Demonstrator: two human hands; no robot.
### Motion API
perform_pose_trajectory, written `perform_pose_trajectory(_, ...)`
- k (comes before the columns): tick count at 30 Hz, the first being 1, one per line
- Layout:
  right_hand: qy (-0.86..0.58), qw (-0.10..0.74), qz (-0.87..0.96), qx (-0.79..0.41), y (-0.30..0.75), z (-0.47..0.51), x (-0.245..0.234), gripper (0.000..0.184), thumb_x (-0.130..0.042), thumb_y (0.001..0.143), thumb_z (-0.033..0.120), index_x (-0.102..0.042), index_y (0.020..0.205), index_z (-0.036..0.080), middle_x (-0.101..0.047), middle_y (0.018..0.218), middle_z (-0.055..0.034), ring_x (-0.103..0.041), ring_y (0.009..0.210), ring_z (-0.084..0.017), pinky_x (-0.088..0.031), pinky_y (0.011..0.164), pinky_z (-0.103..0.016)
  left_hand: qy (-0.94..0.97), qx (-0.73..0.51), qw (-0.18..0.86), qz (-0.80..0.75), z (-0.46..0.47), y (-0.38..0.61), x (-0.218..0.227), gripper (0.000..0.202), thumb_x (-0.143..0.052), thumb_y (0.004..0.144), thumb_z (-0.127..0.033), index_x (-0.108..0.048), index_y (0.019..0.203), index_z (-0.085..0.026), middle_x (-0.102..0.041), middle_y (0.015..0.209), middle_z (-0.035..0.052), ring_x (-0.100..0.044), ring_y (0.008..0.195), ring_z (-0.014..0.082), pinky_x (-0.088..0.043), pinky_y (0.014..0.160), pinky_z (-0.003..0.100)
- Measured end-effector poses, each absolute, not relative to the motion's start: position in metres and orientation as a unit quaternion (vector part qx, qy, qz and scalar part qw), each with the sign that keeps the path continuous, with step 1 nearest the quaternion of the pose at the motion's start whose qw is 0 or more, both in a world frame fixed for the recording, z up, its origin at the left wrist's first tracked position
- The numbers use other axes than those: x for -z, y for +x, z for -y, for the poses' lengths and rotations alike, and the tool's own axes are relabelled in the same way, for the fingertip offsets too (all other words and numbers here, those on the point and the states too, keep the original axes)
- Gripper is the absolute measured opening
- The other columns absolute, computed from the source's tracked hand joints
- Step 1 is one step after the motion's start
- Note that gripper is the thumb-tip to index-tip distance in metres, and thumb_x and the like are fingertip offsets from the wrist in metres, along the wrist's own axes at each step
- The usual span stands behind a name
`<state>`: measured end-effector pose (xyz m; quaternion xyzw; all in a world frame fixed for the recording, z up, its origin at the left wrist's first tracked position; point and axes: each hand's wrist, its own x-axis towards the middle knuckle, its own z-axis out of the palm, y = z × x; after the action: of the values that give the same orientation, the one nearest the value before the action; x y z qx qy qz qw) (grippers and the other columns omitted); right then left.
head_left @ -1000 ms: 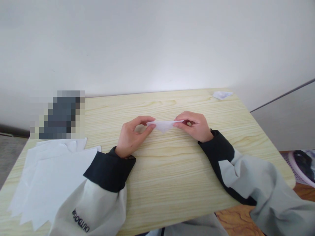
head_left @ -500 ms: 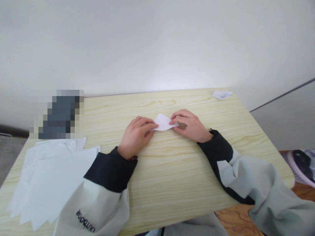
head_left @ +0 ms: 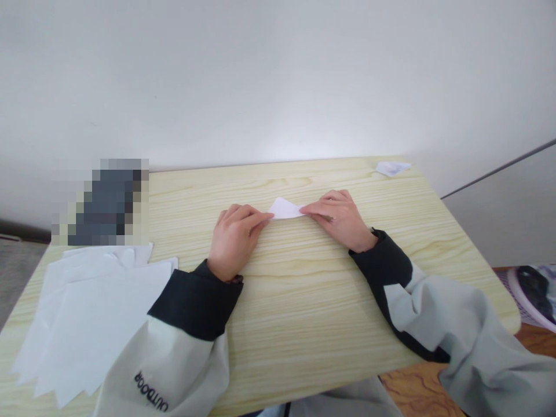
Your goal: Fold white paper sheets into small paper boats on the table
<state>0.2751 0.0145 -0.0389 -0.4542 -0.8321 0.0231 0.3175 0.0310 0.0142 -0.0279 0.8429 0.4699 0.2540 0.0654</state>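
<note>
A small folded piece of white paper (head_left: 284,209) is held between my two hands, just above or on the wooden table (head_left: 295,324); I cannot tell whether it touches. My left hand (head_left: 237,234) pinches its left end between thumb and fingers. On the other side, my right hand (head_left: 336,219) pinches the right end the same way. The paper's upper edge rises to a blunt point, while its lower edge runs nearly straight from hand to hand. The fingertips cover both ends.
Loose white sheets (head_left: 104,318) lie fanned in a pile at the table's left. Behind them is a dark blurred-out object (head_left: 106,202). A folded paper piece (head_left: 392,168) lies near the far right corner. Beyond the right edge stands a pink basket (head_left: 523,298). A white wall backs the table.
The folded paper's lower point has given way to a straighter edge, and it looks narrower from top to bottom. Both hands have shifted slightly, now pinching only the paper's ends.
</note>
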Motion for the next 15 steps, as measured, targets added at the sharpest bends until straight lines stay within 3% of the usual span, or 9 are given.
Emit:
perform_pose_trajectory(5, -0.445, 0.312, 0.838, -0.051, 0.2739, -0.013, 0.0355, 0.016, -0.058, 0.089, 0.032, -0.071, 0.089, 0.024, -0.074, 0.086, 0.001, -0.057, 0.081, -0.017, -0.035, 0.082, -0.035, 0.824, -0.279, 0.105, -0.482, -0.016, 0.0282, 0.028, 0.022, -0.052, 0.09, -0.028, -0.072, 0.096, -0.022, -0.069, 0.085, 0.003, -0.059, 0.085, 0.0197, -0.044, 0.079, 0.033)
perform_pose_trajectory(10, -0.462, 0.332, 0.816, -0.1, 0.2728, -0.0129, 0.0338, 0.011, -0.058, 0.088, 0.026, -0.068, 0.091, 0.022, -0.072, 0.086, -0.0002, -0.057, 0.079, -0.016, -0.036, 0.081, -0.033, 0.829, -0.279, 0.105, -0.473, -0.0164, 0.0284, 0.0299, 0.02, -0.06, 0.086, -0.037, -0.074, 0.087, -0.023, -0.069, 0.09, 0.003, -0.058, 0.088, 0.0207, -0.043, 0.081, 0.035)
perform_pose_trajectory(15, -0.439, 0.306, 0.834, -0.134, 0.2725, -0.0117, 0.0305, 0.006, -0.059, 0.086, 0.023, -0.063, 0.084, 0.019, -0.067, 0.085, -0.002, -0.057, 0.081, -0.016, -0.036, 0.081, -0.033, 0.83, -0.262, 0.103, -0.481, -0.0165, 0.0296, 0.03, 0.019, -0.059, 0.086, -0.035, -0.075, 0.087, -0.024, -0.067, 0.084, 0.0035, -0.056, 0.086, 0.0209, -0.042, 0.079, 0.035)
